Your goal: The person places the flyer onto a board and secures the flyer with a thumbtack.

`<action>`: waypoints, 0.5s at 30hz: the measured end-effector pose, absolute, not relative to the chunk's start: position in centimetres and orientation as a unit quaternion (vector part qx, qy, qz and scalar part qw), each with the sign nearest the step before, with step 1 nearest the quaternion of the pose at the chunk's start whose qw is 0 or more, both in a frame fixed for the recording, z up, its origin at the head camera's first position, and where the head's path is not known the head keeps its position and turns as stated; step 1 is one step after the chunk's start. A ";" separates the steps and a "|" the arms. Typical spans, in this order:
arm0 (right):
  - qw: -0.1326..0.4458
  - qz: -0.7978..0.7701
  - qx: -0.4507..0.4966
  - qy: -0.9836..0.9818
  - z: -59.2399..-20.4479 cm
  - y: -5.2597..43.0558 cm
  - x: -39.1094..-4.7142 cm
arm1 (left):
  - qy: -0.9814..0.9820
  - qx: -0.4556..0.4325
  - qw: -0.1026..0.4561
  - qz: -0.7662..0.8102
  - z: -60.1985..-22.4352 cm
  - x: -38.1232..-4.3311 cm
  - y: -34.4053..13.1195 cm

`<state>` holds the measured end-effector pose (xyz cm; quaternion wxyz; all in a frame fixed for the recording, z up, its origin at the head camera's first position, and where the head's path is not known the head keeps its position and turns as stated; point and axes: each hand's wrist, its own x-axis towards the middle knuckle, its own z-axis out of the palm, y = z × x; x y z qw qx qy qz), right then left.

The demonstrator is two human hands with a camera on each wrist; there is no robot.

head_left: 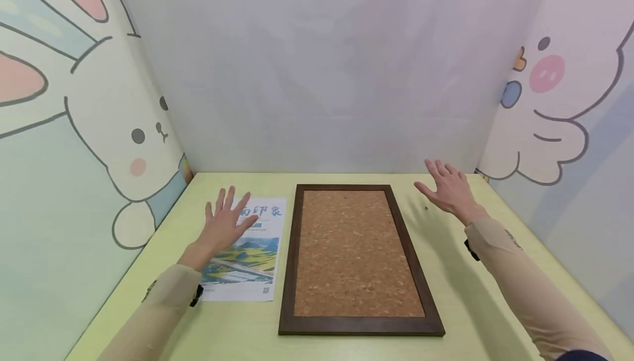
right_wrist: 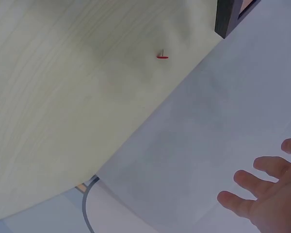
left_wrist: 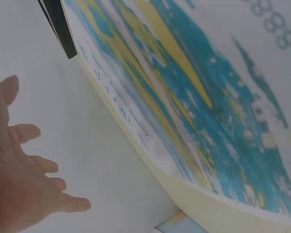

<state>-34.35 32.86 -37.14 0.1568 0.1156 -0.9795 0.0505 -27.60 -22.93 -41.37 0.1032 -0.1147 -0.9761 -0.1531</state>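
My left hand (head_left: 223, 231), fingers spread, is held over a printed poster (head_left: 262, 256) that lies left of a cork board. The poster has blue lettering on top and a landscape picture of fields and hills; the hand hides part of its left side. The cork board (head_left: 356, 251) lies flat in the middle of the table, in a dark brown wooden frame. To its right my right hand (head_left: 451, 190) is raised with spread fingers and holds nothing. Near that hand a red thumbtack (right_wrist: 163, 57) rests on the table, point up, in the right wrist view.
The pale wood-grain table (head_left: 238, 328) meets a plain light wall (head_left: 337, 75) at its back edge. Side walls carry cartoon prints, a rabbit (head_left: 124, 119) on the left and a white duck-like figure (head_left: 559, 108) on the right.
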 end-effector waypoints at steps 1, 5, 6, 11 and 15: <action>0.155 0.052 0.116 -0.980 -37.1 32.9 -34.3 | -0.977 -0.105 0.109 -0.152 -41.3 -27.5 -23.2; 0.142 0.062 0.121 -0.980 -37.3 33.3 -34.3 | -0.983 -0.046 0.089 -0.153 -40.9 -26.5 -24.9; 0.137 0.070 0.122 -0.980 -37.4 33.4 -34.3 | -0.985 -0.029 0.072 -0.155 -40.8 -26.1 -25.4; 0.104 0.136 0.126 -0.977 -37.9 33.8 -34.5 | -0.983 0.061 -0.042 -0.170 -40.1 -24.4 -27.7; 0.089 0.168 0.140 -0.972 -39.0 34.4 -34.8 | -0.975 0.097 -0.104 -0.170 -39.7 -23.4 -28.9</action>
